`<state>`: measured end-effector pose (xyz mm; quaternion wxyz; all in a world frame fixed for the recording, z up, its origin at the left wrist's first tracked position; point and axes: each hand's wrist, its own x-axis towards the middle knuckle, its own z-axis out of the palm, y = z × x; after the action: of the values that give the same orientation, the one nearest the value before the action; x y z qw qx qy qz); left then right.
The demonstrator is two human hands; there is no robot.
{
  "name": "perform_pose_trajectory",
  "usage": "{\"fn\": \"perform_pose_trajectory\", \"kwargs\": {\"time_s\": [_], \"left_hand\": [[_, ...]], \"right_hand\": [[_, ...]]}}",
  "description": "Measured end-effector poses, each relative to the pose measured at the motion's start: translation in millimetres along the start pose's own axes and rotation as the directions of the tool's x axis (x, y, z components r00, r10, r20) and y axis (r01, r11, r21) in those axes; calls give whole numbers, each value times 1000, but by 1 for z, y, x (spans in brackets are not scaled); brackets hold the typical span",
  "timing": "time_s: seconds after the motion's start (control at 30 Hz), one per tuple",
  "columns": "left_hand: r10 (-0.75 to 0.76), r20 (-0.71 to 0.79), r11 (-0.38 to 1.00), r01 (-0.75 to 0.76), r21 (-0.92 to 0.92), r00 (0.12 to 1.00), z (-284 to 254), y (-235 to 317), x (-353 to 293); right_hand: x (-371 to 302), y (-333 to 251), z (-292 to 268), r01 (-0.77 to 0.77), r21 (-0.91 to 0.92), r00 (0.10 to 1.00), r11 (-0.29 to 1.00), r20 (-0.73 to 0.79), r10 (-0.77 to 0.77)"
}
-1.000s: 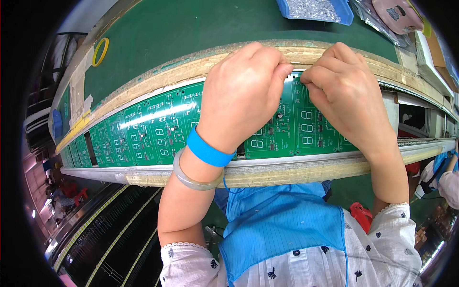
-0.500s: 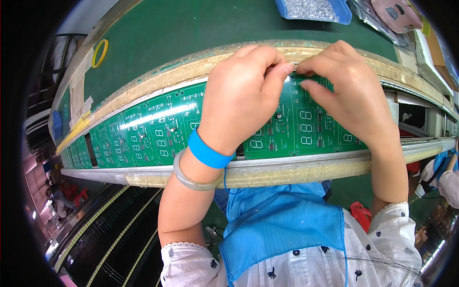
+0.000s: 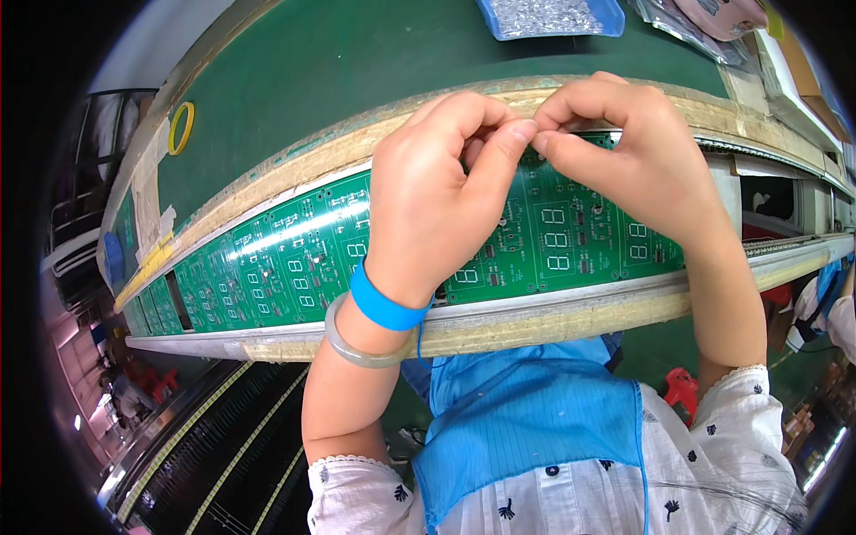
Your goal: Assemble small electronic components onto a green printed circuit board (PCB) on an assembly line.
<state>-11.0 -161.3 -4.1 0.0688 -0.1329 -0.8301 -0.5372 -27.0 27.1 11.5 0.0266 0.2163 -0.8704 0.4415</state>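
My left hand (image 3: 437, 196), with a blue band and a pale bangle on its wrist, pinches thumb and forefinger together above the far edge of a row of green circuit boards (image 3: 522, 276). Touching or nearly touching those fingertips, my right hand (image 3: 637, 156) also has its thumb and forefinger pressed together. Whatever lies between the fingertips is too small or hidden to make out. White digit outlines and small components cover the boards, which sit between two rails. Both hands hide part of the boards beneath them.
Beyond the far rail (image 3: 294, 169), a blue tray (image 3: 615, 20) of small clear parts stands on the green tabletop. A yellow ring (image 3: 189, 125) lies at the left. Plastic bags (image 3: 691, 36) are at the far right. The near rail (image 3: 571, 301) runs in front of my body.
My right thumb has closed up to its forefinger, and the right fingertips have come in against the left ones. The whole view has shifted slightly.
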Motion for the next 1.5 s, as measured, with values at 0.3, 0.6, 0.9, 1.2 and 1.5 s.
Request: {"fn": "perform_pose_trajectory", "kwargs": {"time_s": [0.3, 0.6, 0.9, 1.2, 1.5], "left_hand": [[197, 81, 960, -175, -220, 977, -10, -4, 8], [256, 133, 931, -281, 234, 958, -1, -1, 2], [158, 210, 889, -232, 394, 965, 6, -2, 1], [127, 197, 905, -195, 379, 972, 7, -1, 1], [162, 237, 887, -246, 391, 958, 5, -2, 1]], "right_hand": [[6, -3, -18, -395, 506, 912, 767, 318, 260], [5, 10, -34, -306, 259, 952, 916, 92, 292], [3, 13, -36, -314, 247, 948, 917, 40, 314], [2, 14, -36, -307, 252, 950, 918, 30, 310], [2, 13, -36, -303, 221, 952, 927, 33, 303]]}}
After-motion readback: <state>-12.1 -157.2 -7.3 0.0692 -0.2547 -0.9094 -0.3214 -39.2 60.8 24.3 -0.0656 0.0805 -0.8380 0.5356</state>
